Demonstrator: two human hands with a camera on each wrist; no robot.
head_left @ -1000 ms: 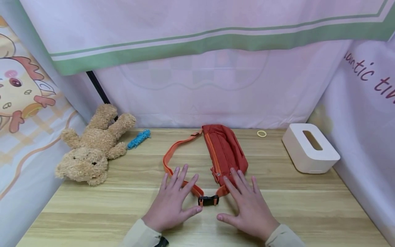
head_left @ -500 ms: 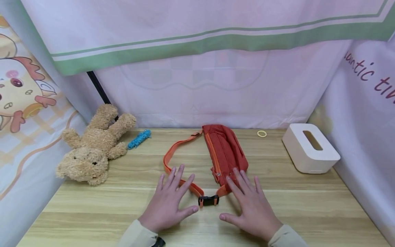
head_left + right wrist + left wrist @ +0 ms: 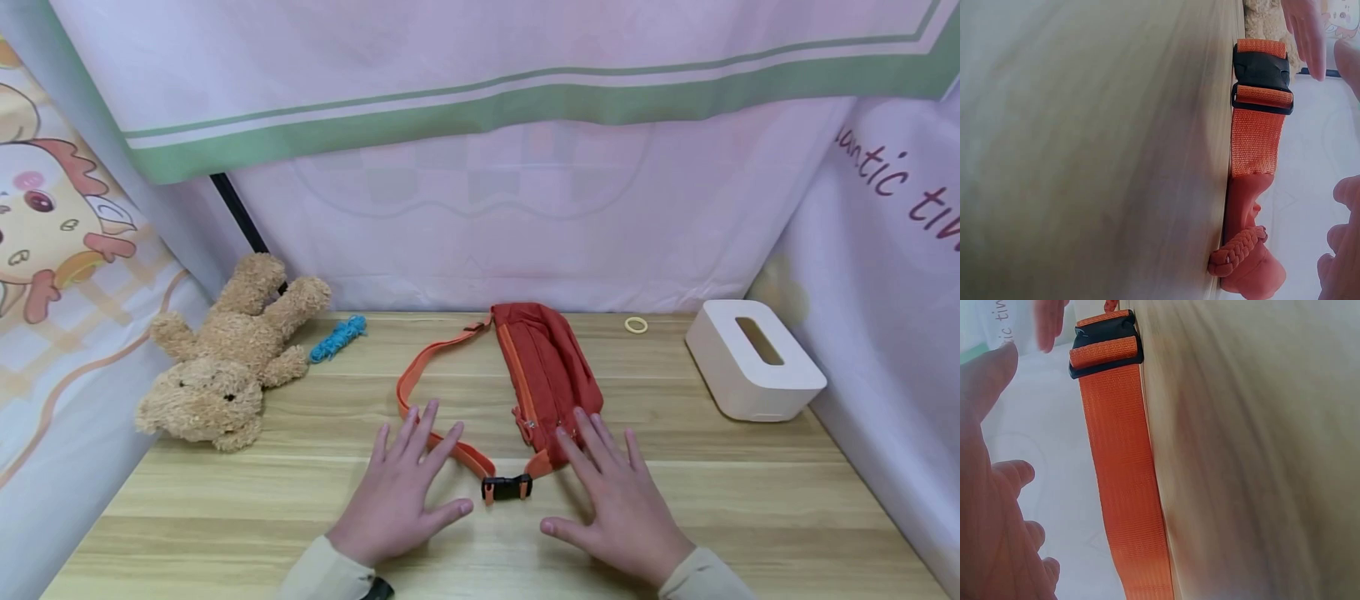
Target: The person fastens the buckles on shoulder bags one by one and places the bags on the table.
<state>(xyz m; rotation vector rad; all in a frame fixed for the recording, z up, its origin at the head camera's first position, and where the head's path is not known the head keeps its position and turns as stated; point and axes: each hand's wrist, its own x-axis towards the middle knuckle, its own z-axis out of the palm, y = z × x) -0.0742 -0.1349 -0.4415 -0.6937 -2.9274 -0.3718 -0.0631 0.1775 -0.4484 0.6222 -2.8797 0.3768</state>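
Drawn back slightly toward the body and spread wider apart since a second ago: left hand (image 3: 397,492), then right hand (image 3: 618,500), fingers (image 3: 420,429) flat, released, grasping nothing. Between them on the bench (image 3: 750,492), the black buckle (image 3: 507,487) of the red waist bag (image 3: 546,367), untouched; strap (image 3: 438,442) under left fingertips.

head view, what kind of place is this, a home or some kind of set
Most likely a makeshift set: a wooden table closed in by hung sheets, with unrelated props laid out, among them a teddy bear, a red waist bag and a tissue box.
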